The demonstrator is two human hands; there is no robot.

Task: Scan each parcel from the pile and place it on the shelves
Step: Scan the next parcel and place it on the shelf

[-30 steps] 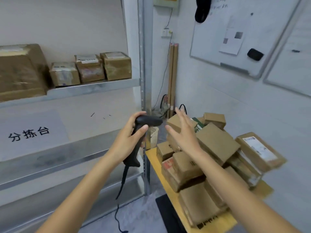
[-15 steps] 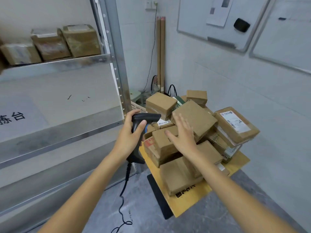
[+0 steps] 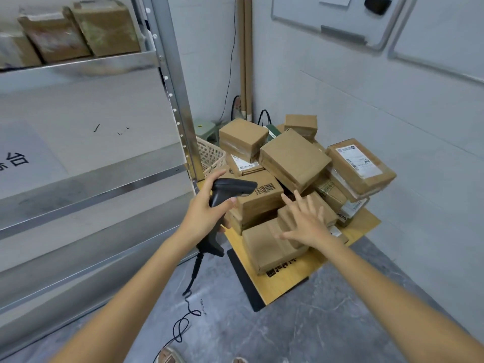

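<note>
Corner of the room: metal shelves (image 3: 86,66) on the left with three parcels already up top (image 3: 104,27), low wooden table (image 3: 285,281) against the wall carrying the pile (image 3: 293,163).

Left hand (image 3: 207,213) is wrapped round the grip of the black scanner (image 3: 227,189), cord (image 3: 191,289) trailing to the floor. Nose points right, at the barcode on the box just beside it (image 3: 262,200). Makes sense: keep the scanner aimed at the pile so the other hand does all the picking.

Right hand (image 3: 303,221) has fingers spread wide and straight, holding nothing, palm down over the small box (image 3: 309,213) at the front of the pile. Looks like it's touching or about to; can't tell contact from this angle. My read: it's sizing up a grab on that front box, the easiest one to lift without toppling the stacked ones behind.

Versus half a second ago: view has tipped down and right, so the pile sits more central and the shelf parcels have slid to the top-left. Right hand has dropped lower and toward the near boxes. Scanner grip unchanged. No parcel lifted yet.
</note>
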